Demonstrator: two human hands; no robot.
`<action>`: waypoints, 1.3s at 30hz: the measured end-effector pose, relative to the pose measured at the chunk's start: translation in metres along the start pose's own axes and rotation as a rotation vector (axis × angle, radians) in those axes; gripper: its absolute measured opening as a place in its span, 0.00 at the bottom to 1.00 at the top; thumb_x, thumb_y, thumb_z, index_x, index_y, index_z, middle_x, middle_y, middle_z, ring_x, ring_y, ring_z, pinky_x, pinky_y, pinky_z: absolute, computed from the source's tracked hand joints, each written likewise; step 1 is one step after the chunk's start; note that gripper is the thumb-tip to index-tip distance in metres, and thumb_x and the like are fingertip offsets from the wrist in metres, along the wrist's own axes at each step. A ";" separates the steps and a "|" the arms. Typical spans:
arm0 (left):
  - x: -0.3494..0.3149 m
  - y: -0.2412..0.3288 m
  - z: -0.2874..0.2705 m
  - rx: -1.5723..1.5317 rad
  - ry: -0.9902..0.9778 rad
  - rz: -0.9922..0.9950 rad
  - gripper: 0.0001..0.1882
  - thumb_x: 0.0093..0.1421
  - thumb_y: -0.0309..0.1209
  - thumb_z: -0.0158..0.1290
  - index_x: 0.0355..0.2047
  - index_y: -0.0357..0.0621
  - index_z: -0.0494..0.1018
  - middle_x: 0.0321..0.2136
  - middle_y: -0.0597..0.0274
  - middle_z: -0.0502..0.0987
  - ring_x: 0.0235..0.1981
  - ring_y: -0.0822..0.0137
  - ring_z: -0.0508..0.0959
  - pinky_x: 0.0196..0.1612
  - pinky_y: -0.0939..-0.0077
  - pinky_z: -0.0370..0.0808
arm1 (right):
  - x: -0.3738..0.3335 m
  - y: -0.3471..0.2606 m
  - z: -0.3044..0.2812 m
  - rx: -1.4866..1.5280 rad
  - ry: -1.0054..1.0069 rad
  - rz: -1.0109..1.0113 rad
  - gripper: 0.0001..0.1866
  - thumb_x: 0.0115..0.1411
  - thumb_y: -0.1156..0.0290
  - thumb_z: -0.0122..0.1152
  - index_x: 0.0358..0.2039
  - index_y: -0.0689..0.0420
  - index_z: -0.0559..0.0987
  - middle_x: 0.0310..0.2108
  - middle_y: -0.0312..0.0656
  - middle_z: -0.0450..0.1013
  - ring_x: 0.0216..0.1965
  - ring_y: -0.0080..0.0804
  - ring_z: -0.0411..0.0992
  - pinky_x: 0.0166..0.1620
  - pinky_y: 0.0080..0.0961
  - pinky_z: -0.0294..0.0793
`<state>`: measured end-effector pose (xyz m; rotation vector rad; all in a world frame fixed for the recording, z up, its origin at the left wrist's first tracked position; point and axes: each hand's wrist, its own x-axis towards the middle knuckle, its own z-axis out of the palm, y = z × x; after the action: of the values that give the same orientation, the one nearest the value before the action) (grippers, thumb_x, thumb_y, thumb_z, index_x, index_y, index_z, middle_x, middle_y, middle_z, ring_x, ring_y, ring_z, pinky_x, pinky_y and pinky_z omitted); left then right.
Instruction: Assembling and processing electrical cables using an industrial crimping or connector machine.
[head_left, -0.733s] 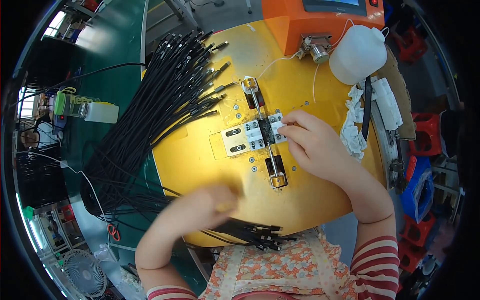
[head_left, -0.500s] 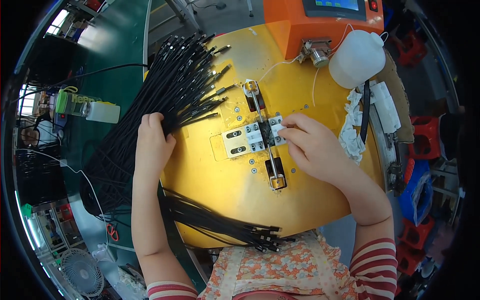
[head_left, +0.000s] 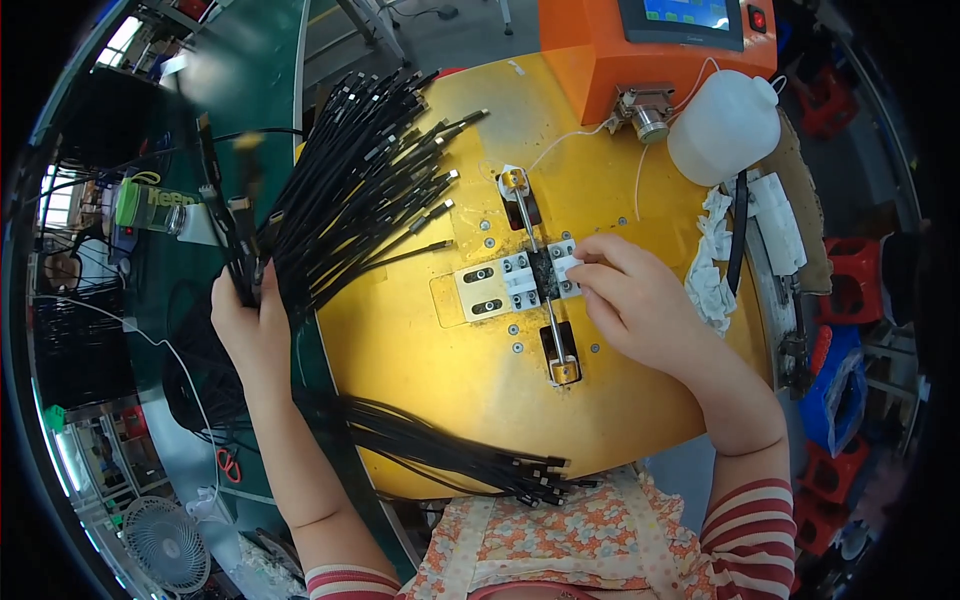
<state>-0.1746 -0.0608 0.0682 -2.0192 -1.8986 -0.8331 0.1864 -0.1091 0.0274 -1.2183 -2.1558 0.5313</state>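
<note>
At the left, my left hand (head_left: 250, 310) is closed round several black USB cables (head_left: 240, 232), whose metal-tipped ends stick up past the fingers, blurred. Beside it spreads a large bundle of black cables (head_left: 345, 170), plugs pointing to the upper right. My right hand (head_left: 630, 295) is at the right side of a small metal and white-block fixture (head_left: 520, 283) in the middle of the yellow plate. Its thumb and fingertips are pinched by the right white block (head_left: 565, 262); what they hold, if anything, is hidden. Two thin metal rods (head_left: 524, 215) run into the fixture's dark centre.
A smaller cable bundle (head_left: 470, 455) lies along the near edge of the yellow plate (head_left: 640, 400). At the back right stand an orange machine (head_left: 590, 70) and a white plastic bottle (head_left: 725, 125). Crumpled white paper (head_left: 708, 275) lies at right; red-handled scissors (head_left: 229, 465) lie at left.
My left hand has moved left, off the top of the bundle, and now grips several cables with their ends raised. My right hand has stayed by the fixture. The view has shifted slightly.
</note>
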 end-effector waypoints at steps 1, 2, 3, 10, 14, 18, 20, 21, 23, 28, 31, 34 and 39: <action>0.002 -0.003 -0.002 -0.210 -0.050 -0.157 0.05 0.59 0.23 0.53 0.35 0.37 0.73 0.27 0.61 0.75 0.28 0.69 0.72 0.33 0.74 0.68 | 0.000 0.000 0.000 0.002 0.001 0.006 0.09 0.48 0.80 0.57 0.33 0.64 0.75 0.37 0.45 0.69 0.37 0.42 0.72 0.41 0.33 0.73; 0.005 -0.008 -0.005 -0.422 -0.100 -0.312 0.05 0.60 0.23 0.53 0.36 0.36 0.73 0.29 0.63 0.76 0.30 0.74 0.73 0.35 0.77 0.69 | 0.001 0.000 0.000 0.001 0.001 0.003 0.09 0.48 0.80 0.57 0.33 0.64 0.75 0.37 0.45 0.69 0.37 0.42 0.72 0.41 0.33 0.73; 0.008 -0.017 -0.008 -0.465 -0.024 -0.306 0.06 0.60 0.24 0.54 0.38 0.35 0.73 0.30 0.65 0.76 0.32 0.76 0.72 0.37 0.81 0.68 | 0.002 0.000 0.000 0.000 0.004 -0.001 0.09 0.49 0.80 0.57 0.33 0.64 0.75 0.37 0.45 0.69 0.37 0.42 0.72 0.41 0.33 0.73; 0.021 -0.030 -0.028 -0.479 0.314 -0.284 0.13 0.60 0.35 0.58 0.39 0.38 0.77 0.31 0.67 0.77 0.30 0.78 0.71 0.33 0.83 0.67 | 0.002 -0.002 -0.001 0.007 0.011 -0.002 0.08 0.49 0.80 0.57 0.32 0.64 0.75 0.37 0.46 0.69 0.38 0.43 0.71 0.41 0.34 0.72; 0.012 0.003 0.009 -0.262 -0.308 -0.017 0.10 0.57 0.23 0.55 0.40 0.36 0.74 0.27 0.56 0.74 0.30 0.65 0.74 0.36 0.76 0.70 | 0.002 -0.002 0.000 -0.003 0.005 -0.011 0.08 0.49 0.80 0.57 0.32 0.63 0.75 0.37 0.46 0.69 0.38 0.43 0.71 0.42 0.34 0.72; 0.011 0.017 -0.001 -0.263 0.161 -0.061 0.08 0.54 0.17 0.51 0.35 0.32 0.71 0.26 0.53 0.74 0.27 0.63 0.76 0.35 0.76 0.72 | 0.001 -0.001 0.000 0.006 0.019 -0.019 0.10 0.50 0.80 0.57 0.35 0.63 0.76 0.40 0.46 0.69 0.40 0.43 0.71 0.43 0.34 0.71; 0.001 0.028 -0.010 -0.300 0.169 -0.034 0.06 0.56 0.18 0.52 0.34 0.32 0.71 0.24 0.55 0.73 0.25 0.67 0.74 0.34 0.78 0.71 | 0.001 -0.004 0.000 0.001 0.033 -0.034 0.12 0.51 0.80 0.57 0.38 0.63 0.76 0.42 0.47 0.69 0.42 0.43 0.71 0.45 0.34 0.71; -0.008 0.035 -0.007 -0.429 0.161 -0.062 0.04 0.57 0.19 0.53 0.33 0.32 0.71 0.22 0.56 0.74 0.24 0.69 0.74 0.32 0.78 0.71 | 0.002 -0.009 -0.001 0.109 0.145 -0.046 0.17 0.52 0.77 0.58 0.44 0.63 0.73 0.45 0.49 0.69 0.45 0.45 0.70 0.48 0.34 0.70; -0.026 0.061 -0.016 -0.443 -0.099 -0.155 0.06 0.53 0.18 0.55 0.32 0.36 0.72 0.21 0.58 0.72 0.23 0.71 0.73 0.28 0.78 0.70 | 0.001 -0.011 0.000 0.219 0.255 -0.060 0.22 0.54 0.74 0.59 0.50 0.63 0.70 0.48 0.52 0.68 0.48 0.46 0.69 0.51 0.35 0.69; -0.040 0.097 0.003 -0.387 -0.204 0.707 0.12 0.45 0.25 0.55 0.33 0.41 0.73 0.19 0.64 0.69 0.18 0.66 0.70 0.21 0.73 0.64 | 0.002 -0.015 0.011 0.615 0.425 -0.551 0.37 0.65 0.50 0.46 0.65 0.57 0.46 0.62 0.64 0.47 0.59 0.58 0.59 0.57 0.53 0.62; -0.043 0.110 0.010 -0.399 -0.242 0.769 0.13 0.45 0.25 0.54 0.34 0.41 0.74 0.20 0.67 0.69 0.19 0.69 0.70 0.21 0.75 0.64 | 0.001 -0.019 0.013 0.670 0.278 -0.538 0.32 0.66 0.49 0.41 0.61 0.61 0.58 0.60 0.64 0.55 0.59 0.57 0.60 0.59 0.49 0.60; -0.042 0.116 0.021 -0.463 -0.231 0.865 0.14 0.45 0.26 0.54 0.35 0.40 0.74 0.22 0.68 0.70 0.19 0.70 0.70 0.21 0.77 0.64 | 0.007 -0.027 0.018 0.557 0.110 -0.513 0.34 0.66 0.47 0.35 0.58 0.64 0.65 0.58 0.63 0.59 0.59 0.57 0.60 0.60 0.47 0.59; -0.044 0.105 0.046 -0.533 -0.149 0.888 0.19 0.44 0.27 0.54 0.39 0.38 0.76 0.22 0.68 0.70 0.20 0.73 0.69 0.21 0.80 0.63 | 0.008 -0.024 0.018 0.765 0.105 -0.274 0.26 0.67 0.55 0.42 0.52 0.65 0.71 0.53 0.58 0.67 0.52 0.47 0.68 0.54 0.37 0.67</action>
<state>-0.0615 -0.0855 0.0273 -2.9042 -0.6462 -0.9754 0.1566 -0.1145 0.0310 -0.5089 -1.7217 1.0153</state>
